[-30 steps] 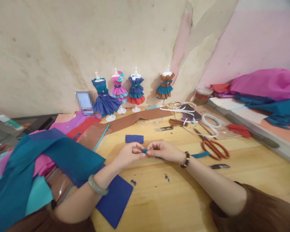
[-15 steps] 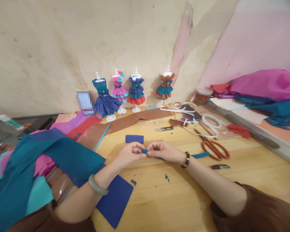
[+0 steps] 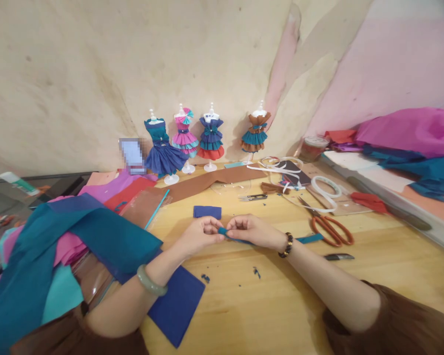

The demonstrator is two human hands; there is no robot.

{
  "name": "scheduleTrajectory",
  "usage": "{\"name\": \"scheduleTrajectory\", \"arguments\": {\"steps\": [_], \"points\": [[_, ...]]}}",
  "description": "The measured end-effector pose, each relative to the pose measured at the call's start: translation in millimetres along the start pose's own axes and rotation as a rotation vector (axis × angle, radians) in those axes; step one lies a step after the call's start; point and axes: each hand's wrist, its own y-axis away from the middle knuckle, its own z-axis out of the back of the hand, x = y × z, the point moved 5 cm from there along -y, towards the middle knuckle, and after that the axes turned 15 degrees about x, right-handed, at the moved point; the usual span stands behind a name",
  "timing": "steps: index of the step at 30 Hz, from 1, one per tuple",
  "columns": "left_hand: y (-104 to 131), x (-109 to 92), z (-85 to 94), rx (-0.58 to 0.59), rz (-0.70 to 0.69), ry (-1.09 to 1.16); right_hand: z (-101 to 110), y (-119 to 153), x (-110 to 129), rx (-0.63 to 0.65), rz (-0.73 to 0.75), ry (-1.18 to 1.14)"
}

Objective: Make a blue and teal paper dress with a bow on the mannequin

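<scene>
Between my fingertips is the end of a narrow teal strip (image 3: 222,230), which looks like crepe paper. My left hand (image 3: 204,233) pinches it from the left. Thumb and fingers of my right hand (image 3: 248,230) close on it from the other side. The strip's long tail runs under my right hand and comes out past the wrist on the table. Just beyond my hands lies a small folded dark blue piece (image 3: 207,212). A larger dark blue sheet (image 3: 181,305) lies by my left forearm, and teal scraps (image 3: 257,272) are scattered nearer me.
Orange-handled scissors (image 3: 332,230), a dark-handled knife (image 3: 339,257) and thread snips (image 3: 253,197) lie right and beyond. White tape (image 3: 324,187) sits farther back. Several small dress forms, one in brown and teal (image 3: 255,133), stand along the wall. Coloured sheets (image 3: 107,227) pile at left.
My hands stay almost still, both pinching the teal strip's end. The whole view has shifted very slightly.
</scene>
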Motion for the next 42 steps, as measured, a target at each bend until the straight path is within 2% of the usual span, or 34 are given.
{"name": "scheduleTrajectory", "arguments": {"steps": [14, 20, 31, 42], "points": [[1.2, -0.4, 1.3, -0.011, -0.014, 0.02, 1.1, 0.7, -0.7, -0.014, -0.011, 0.021], [1.2, 0.5, 3.7, 0.003, -0.041, 0.108, 1.7, 1.3, 0.1, -0.017, -0.016, 0.03], [0.8, 5.7, 8.3, -0.033, -0.01, 0.238, 1.2, 1.9, -0.1, -0.005, -0.01, 0.042], [1.4, 2.5, 6.7, -0.024, -0.021, 0.217, 0.9, 2.3, 3.0, -0.005, -0.009, 0.062]]}}
